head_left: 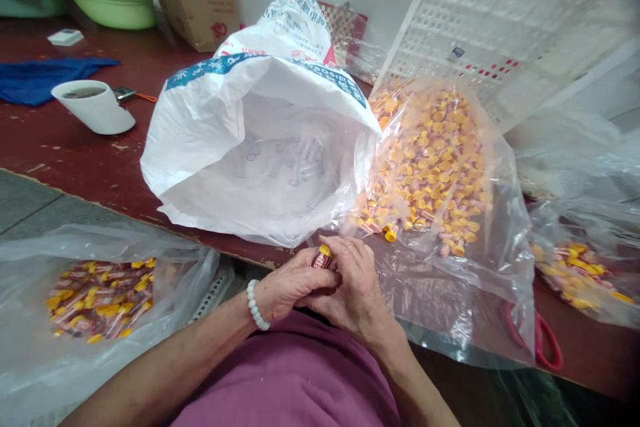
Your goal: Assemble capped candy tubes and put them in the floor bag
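Close to my body, my left hand (299,279) and my right hand (356,280) come together around a small tube with a yellow cap (324,256) and a dark red printed label. Both hands are closed on it, and their fingers hide its lower part. Just beyond them gapes a white woven sack (200,197), with several clear tubes (305,160) lying inside. Right of the sack, a clear plastic bag (430,160) holds a heap of yellow caps with pinkish pieces attached.
A clear bag of labelled, yellow-capped tubes (107,300) is low on the left. Along the table (30,143) are a white cup (95,107), a blue cloth (45,77) and green basin (110,3). Red scissor handles (547,343) stick out at right, below a white perforated crate (480,27).
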Motion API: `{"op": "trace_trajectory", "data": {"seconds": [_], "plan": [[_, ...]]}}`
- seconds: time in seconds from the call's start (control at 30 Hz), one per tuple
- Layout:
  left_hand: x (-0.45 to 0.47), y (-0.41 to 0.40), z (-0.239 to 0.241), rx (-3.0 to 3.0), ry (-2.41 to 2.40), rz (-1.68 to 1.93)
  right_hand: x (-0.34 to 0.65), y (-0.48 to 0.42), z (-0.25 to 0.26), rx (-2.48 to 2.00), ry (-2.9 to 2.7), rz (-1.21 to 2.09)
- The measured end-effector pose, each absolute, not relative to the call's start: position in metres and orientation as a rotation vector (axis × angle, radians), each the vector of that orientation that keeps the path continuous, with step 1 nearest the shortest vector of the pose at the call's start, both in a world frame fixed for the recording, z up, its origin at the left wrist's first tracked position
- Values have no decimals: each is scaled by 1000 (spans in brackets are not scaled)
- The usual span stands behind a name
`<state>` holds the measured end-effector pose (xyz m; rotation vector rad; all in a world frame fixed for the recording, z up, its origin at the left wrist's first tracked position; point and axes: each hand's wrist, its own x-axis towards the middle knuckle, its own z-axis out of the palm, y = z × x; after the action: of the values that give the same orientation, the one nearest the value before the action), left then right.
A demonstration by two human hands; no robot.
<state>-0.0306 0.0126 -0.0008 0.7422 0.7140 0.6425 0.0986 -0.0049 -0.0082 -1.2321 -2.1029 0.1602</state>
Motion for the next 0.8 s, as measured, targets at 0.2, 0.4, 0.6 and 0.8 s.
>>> {"op": "trace_trajectory", "data": {"seconds": [0.2, 0.4, 0.6, 0.8], "plan": [[-27, 11, -2, 706, 687, 670, 95, -3, -2, -1151, -2036, 281], [-31, 11, -1, 540, 596, 637, 102, -8, -4, -1257, -1959, 541], [-32, 6, -4, 437, 568, 659, 112, -16, -12, -1268, -1900, 796], [-32, -1, -13, 374, 587, 650, 117, -21, -10, -1253, -1945, 895]]}}
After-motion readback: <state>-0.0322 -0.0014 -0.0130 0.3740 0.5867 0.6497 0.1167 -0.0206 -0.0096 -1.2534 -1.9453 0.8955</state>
